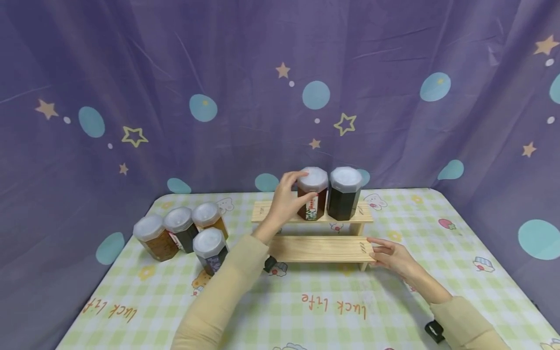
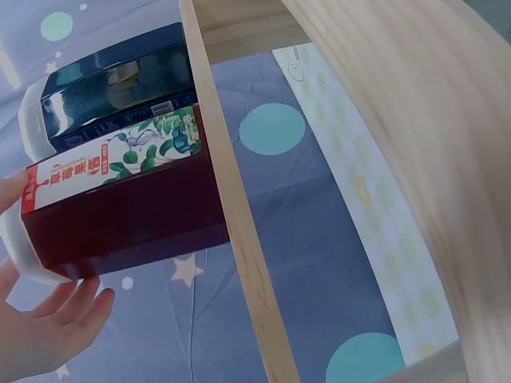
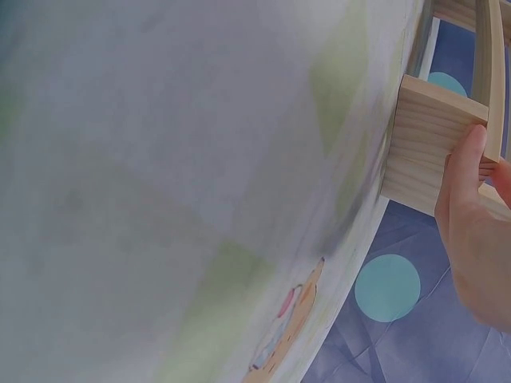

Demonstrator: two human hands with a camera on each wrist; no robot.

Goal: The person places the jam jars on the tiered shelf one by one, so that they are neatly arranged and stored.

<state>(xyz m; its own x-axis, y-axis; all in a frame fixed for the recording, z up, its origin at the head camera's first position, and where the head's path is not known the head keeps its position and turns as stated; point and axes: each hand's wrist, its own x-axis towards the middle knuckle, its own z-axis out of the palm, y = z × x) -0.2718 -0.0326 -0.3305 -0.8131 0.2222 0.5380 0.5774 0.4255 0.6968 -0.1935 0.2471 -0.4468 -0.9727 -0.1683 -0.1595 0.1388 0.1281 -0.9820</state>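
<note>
A two-step wooden rack (image 1: 321, 248) stands on the cloth-covered table. On its upper step, my left hand (image 1: 285, 200) holds a dark red jar (image 2: 128, 219) by its white lid, fingers on one side and thumb on the other. The jar stands upright, its base at the board, with a white-and-red label showing. Just right of it is a dark, nearly black jar (image 1: 343, 201), also white-lidded. My right hand (image 1: 395, 257) grips the right end of the lower step, and in the right wrist view a finger lies along the side leg (image 3: 431, 136).
Left of the rack several white-lidded jars stand grouped: a brown one (image 1: 162, 245), a dark one (image 1: 188, 238), an amber one (image 1: 218, 226) and one with a purple label (image 1: 214, 262). A purple curtain (image 1: 245, 63) hangs behind the checked tablecloth (image 1: 332, 330).
</note>
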